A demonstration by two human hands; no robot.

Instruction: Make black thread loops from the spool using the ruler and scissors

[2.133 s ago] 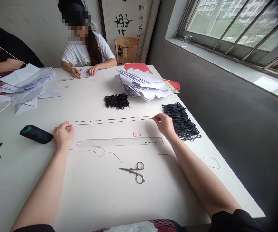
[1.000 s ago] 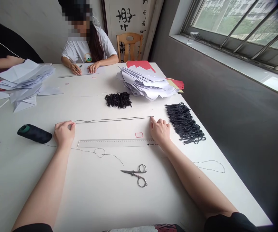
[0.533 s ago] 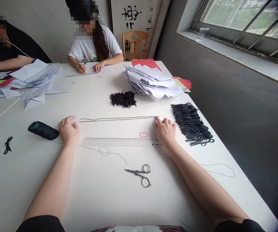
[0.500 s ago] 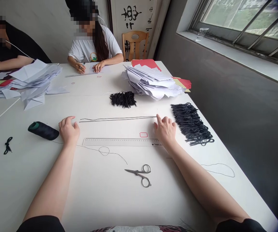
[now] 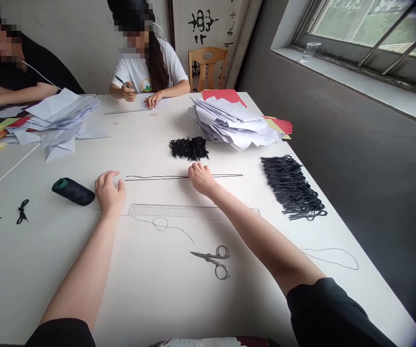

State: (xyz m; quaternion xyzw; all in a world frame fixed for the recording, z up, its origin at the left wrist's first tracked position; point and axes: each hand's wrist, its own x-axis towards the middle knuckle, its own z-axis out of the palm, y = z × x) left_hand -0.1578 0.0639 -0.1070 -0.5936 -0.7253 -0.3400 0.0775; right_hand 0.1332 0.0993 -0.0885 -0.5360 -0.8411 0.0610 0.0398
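Two thin black cords (image 5: pixel 150 178) lie side by side, nearly straight, across the white table. Over their middle is my right hand (image 5: pixel 201 178), its fingers bent and close together on the cords; the fingertips are hidden. My left hand (image 5: pixel 110 193) rests open at the cords' left end, fingers curved and thumb apart. Just left of it lies a spool of black thread (image 5: pixel 73 192) on its side. In front of the cords is a clear ruler (image 5: pixel 179 210), partly covered by my right forearm. Nearer to me lie scissors (image 5: pixel 211 258) with their handles to the right.
A bundle of black cord loops (image 5: pixel 189 148) lies behind the cords, a larger row (image 5: pixel 290 185) at right. A knotted cord (image 5: pixel 22 212) lies far left. Paper piles (image 5: pixel 233 123) stand at the back. Loose thread (image 5: pixel 171 226) curls before the ruler. Across the table, a person (image 5: pixel 157 67) holds a pen.
My right hand has moved left from the cords' right end to their middle, and its fingers have drawn together. My left hand stays by the left end. The view has shifted slightly.
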